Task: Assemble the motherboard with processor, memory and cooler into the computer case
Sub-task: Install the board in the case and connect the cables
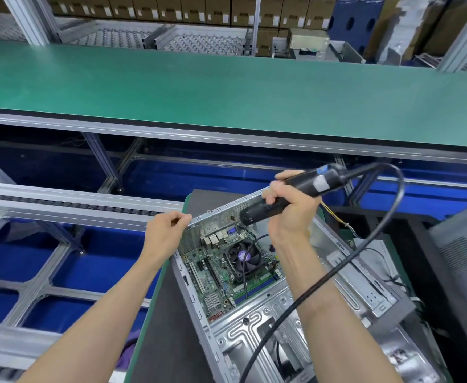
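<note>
An open grey metal computer case (254, 322) lies on a dark mat, its inside facing up. A green motherboard (215, 277) sits in it, with a black cooler fan (242, 257) and memory sticks (257, 288) mounted on it. My right hand (287, 208) grips a black electric screwdriver (290, 193), tilted with its tip down near the case's far wall above the board. A thick black cable (345, 264) loops from its tail over the case. My left hand (166, 230) has curled fingers at the case's far left corner, thumb and forefinger pinched together; what they pinch is too small to see.
A long green conveyor belt (226, 87) runs across behind the case. Aluminium roller rails (61, 203) and blue bins lie to the left. Another grey case panel (464, 250) stands at the right. Cardboard boxes (171, 9) are stacked at the back.
</note>
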### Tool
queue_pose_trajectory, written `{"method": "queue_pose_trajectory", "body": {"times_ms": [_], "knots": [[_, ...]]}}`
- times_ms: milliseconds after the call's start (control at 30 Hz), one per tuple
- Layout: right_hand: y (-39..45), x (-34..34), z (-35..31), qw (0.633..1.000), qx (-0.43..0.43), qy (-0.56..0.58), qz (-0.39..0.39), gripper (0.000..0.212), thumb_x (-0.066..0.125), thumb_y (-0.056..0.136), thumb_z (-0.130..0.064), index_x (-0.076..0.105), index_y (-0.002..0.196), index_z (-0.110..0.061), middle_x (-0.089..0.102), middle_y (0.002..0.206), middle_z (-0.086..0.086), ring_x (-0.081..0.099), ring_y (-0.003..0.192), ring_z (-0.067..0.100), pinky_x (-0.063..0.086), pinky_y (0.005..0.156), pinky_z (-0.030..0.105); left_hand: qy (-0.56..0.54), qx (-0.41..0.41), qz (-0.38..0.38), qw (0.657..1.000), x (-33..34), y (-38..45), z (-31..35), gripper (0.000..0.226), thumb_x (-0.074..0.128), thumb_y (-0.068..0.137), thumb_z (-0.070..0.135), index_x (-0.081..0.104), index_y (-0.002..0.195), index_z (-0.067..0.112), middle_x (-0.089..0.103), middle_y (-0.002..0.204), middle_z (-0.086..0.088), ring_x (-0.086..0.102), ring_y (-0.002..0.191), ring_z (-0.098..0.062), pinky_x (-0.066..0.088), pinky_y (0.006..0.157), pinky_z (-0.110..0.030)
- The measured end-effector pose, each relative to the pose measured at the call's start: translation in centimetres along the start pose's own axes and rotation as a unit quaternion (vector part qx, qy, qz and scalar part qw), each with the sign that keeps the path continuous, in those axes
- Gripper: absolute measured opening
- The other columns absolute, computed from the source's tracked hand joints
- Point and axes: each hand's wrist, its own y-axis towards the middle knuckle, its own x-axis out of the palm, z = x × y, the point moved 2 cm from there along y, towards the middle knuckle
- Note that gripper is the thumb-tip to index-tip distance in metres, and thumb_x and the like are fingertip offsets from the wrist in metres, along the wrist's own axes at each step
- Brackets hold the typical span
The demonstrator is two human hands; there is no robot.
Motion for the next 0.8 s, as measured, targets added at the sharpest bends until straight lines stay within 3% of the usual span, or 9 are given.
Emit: {"method": "queue_pose_trajectory", "body": {"times_ms": [133, 267, 367, 500, 800], "knots": [[-1.3, 0.7, 2.9, 0.994, -0.010, -0.074, -0.079, 0.024, 0.063, 0.059, 0.013, 0.064, 0.063, -0.011, 0.052, 0.053, 0.009, 0.042, 0.044, 0.020, 0.037, 0.050, 0.025, -0.043, 0.003, 0.008, 0.999, 0.1, 0.5, -0.6, 0.026, 0.068, 0.092, 0.041, 0.072, 0.071, 0.026, 0.071, 0.069, 0.002, 0.054, 0.059, -0.006, 0.045, 0.063, -0.032], [-2.1, 1.1, 5.6, 0.988, 0.009, -0.105, -0.113, 0.017, 0.065, 0.062, 0.011, 0.065, 0.066, -0.006, 0.054, 0.054, 0.008, 0.043, 0.044, 0.020, 0.039, 0.051, 0.024, -0.071, 0.002, 0.012, 0.997, 0.3, 0.3, -0.8, 0.029, 0.069, 0.091, 0.040, 0.070, 0.065, 0.027, 0.054, 0.053, 0.011, 0.039, 0.049, -0.004, 0.035, 0.053, -0.025], [-2.5, 1.1, 6.9, 0.986, 0.023, -0.111, -0.125, 0.016, 0.066, 0.064, 0.008, 0.065, 0.067, -0.008, 0.054, 0.055, 0.008, 0.043, 0.043, 0.020, 0.040, 0.052, 0.025, -0.082, -0.002, 0.013, 0.997, 0.3, 0.3, -0.7, 0.024, 0.070, 0.091, 0.041, 0.073, 0.070, 0.030, 0.054, 0.056, 0.001, 0.038, 0.050, -0.005, 0.033, 0.048, -0.017], [-2.9, 1.4, 7.6, 0.983, 0.032, -0.111, -0.145, 0.016, 0.062, 0.065, 0.010, 0.062, 0.069, -0.005, 0.055, 0.054, 0.002, 0.044, 0.043, 0.018, 0.041, 0.051, 0.025, -0.080, 0.005, 0.013, 0.997, 0.5, 0.3, -0.6, 0.026, 0.070, 0.092, 0.039, 0.074, 0.071, 0.024, 0.062, 0.066, -0.013, 0.040, 0.052, -0.006, 0.034, 0.048, -0.016], [-3.4, 2.0, 8.4, 0.980, 0.052, -0.114, -0.154, 0.016, 0.062, 0.067, 0.010, 0.062, 0.071, -0.006, 0.058, 0.056, -0.004, 0.046, 0.043, 0.013, 0.042, 0.051, 0.022, -0.091, 0.005, 0.015, 0.996, 0.6, 0.4, -0.8, 0.025, 0.070, 0.092, 0.037, 0.074, 0.072, 0.022, 0.056, 0.054, 0.006, 0.039, 0.050, -0.003, 0.032, 0.046, -0.014]]}}
